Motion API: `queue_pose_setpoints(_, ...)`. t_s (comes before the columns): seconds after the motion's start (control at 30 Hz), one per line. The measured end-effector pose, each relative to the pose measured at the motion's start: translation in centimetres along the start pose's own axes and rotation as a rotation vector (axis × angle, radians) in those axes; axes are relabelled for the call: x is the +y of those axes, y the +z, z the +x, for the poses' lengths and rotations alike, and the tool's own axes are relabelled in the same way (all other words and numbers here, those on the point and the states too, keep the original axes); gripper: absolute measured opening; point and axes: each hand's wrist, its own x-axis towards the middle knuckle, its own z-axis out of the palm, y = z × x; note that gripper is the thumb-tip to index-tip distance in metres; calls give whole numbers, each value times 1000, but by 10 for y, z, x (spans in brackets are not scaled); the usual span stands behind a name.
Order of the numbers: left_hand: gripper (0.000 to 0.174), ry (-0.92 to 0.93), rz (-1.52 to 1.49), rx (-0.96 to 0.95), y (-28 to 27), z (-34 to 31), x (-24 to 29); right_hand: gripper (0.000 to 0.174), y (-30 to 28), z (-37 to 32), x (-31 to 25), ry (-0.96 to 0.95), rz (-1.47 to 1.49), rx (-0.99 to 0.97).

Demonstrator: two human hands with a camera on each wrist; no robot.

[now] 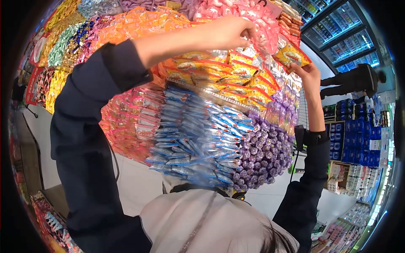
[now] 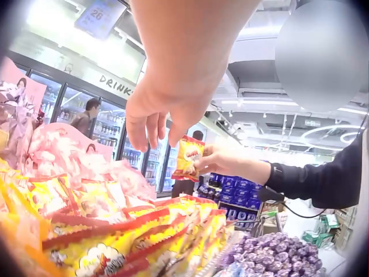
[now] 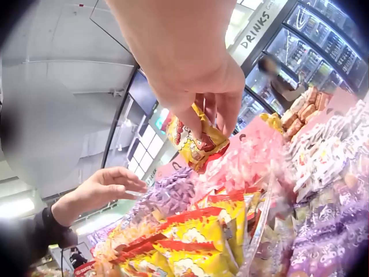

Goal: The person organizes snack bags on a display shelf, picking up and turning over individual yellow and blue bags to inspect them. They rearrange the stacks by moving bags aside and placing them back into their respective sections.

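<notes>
My right hand (image 1: 310, 78) pinches a small yellow and red snack packet (image 1: 292, 55) by its edge, held up at the right side of the candy display. In the right wrist view the thumb and fingers grip this packet (image 3: 196, 141) from above. My left hand (image 1: 230, 33) hovers over the pile of matching yellow packets (image 1: 242, 69), fingers loosely bent and holding nothing. The left wrist view shows the left hand (image 2: 170, 104) hanging above those packets (image 2: 144, 236), fingers pointing down.
Pink-wrapped sweets (image 1: 257, 21) lie behind the yellow packets. Blue and white sticks (image 1: 181, 126) and purple-wrapped lollipops (image 1: 265, 156) fill the near side. A person in dark clothes (image 1: 352, 80) stands by the drinks fridges (image 1: 344, 33).
</notes>
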Motion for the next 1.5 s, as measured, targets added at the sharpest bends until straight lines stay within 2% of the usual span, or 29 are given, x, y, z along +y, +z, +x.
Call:
queue_pose_setpoints(0.1, 29, -3, 92, -61, 9, 25, -14, 22, 2, 9, 20, 58, 36, -64)
queue_pose_setpoints(0.27, 37, -43, 173, -325, 43, 63, -35, 26, 20, 7, 35, 126, 135, -136)
queue_pose_setpoints(0.37, 39, -27, 186, -375, 69, 70, -51, 28, 24, 6, 40, 159, 63, -188)
queue_pose_setpoints(0.53, 36, -74, 229, -490, 70, 65, -48, 35, 31, 6, 48, 277, -134, -327)
queue_pose_setpoints(0.57, 35, -225, 177, -550, 67, 67, -45, 37, 31, 3, 45, 275, -9, -395)
queue_pose_setpoints(0.67, 34, -213, 114, -574, 71, 69, -53, 38, 32, -1, 33, 278, 16, -601)
queue_pose_setpoints(0.77, 32, -230, -49, -686, 74, 68, -59, 31, 36, 2, 24, 160, -99, -651)
queue_pose_setpoints(0.9, 31, -125, -18, -722, 81, 64, -59, 26, 42, 7, 37, -23, -277, -682)
queue_pose_setpoints(1.0, 31, -62, -112, -682, 84, 59, -62, 28, 49, 5, 33, 37, -342, -782)
queue_pose_setpoints(1.13, 31, -56, -76, -710, 78, 58, -55, 35, 41, 7, 26, -50, -383, -874)
queue_pose_setpoints(1.17, 31, -71, -65, -735, 73, 56, -47, 33, 36, 7, 17, 110, -323, -846)
queue_pose_setpoints(1.27, 34, 44, -81, -668, 78, 50, -47, 30, 31, 9, 17, 100, -121, -757)
queue_pose_setpoints(1.3, 36, 34, -72, -682, 77, 49, -44, 21, 32, 7, 21, 105, -156, -764)
queue_pose_setpoints(1.4, 40, 3, -56, -736, 75, 48, -38, 12, 36, 0, 29, 97, -356, -768)
queue_pose_setpoints(1.43, 42, -5, -61, -763, 78, 49, -38, 6, 38, -2, 36, 108, -311, -786)
queue_pose_setpoints(1.5, 45, -5, -49, -790, 79, 49, -39, 7, 35, 0, 35, 116, -323, -837)
